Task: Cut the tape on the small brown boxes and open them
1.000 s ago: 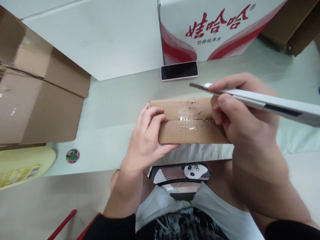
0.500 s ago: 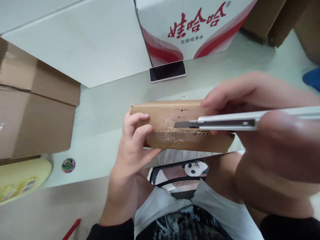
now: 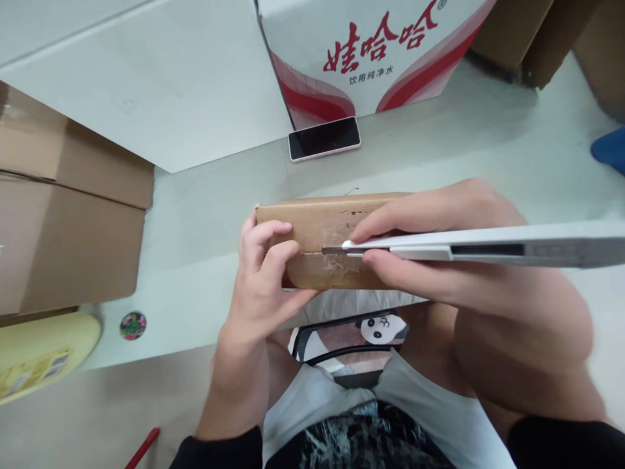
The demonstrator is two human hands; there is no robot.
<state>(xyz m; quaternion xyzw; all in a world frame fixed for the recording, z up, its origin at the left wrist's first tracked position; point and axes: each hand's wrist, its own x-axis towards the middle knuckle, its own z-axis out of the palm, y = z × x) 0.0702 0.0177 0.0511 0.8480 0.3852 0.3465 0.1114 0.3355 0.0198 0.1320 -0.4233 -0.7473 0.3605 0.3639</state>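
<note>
A small brown cardboard box (image 3: 307,225) lies at the near edge of the table, with clear tape across the middle of its seam. My left hand (image 3: 266,280) grips its left end, fingers on the top and thumb along the near side. In my right hand (image 3: 430,241) is a white utility knife (image 3: 493,244), pinched between thumb and fingers near its front. The dark blade points left, and its tip lies at the seam by the tape. My right hand covers the right end of the box.
Behind the box a smartphone (image 3: 325,139) lies against a white and red carton (image 3: 385,58). A large white box (image 3: 146,91) and brown cartons (image 3: 88,215) stand left, near a yellow container (image 3: 43,352) and a round sticker (image 3: 133,326). A blue object (image 3: 610,150) is at right.
The knife has come down from above the box to its seam, its blade tip now at the tape. My right hand has closed in around it. The view has shifted right.
</note>
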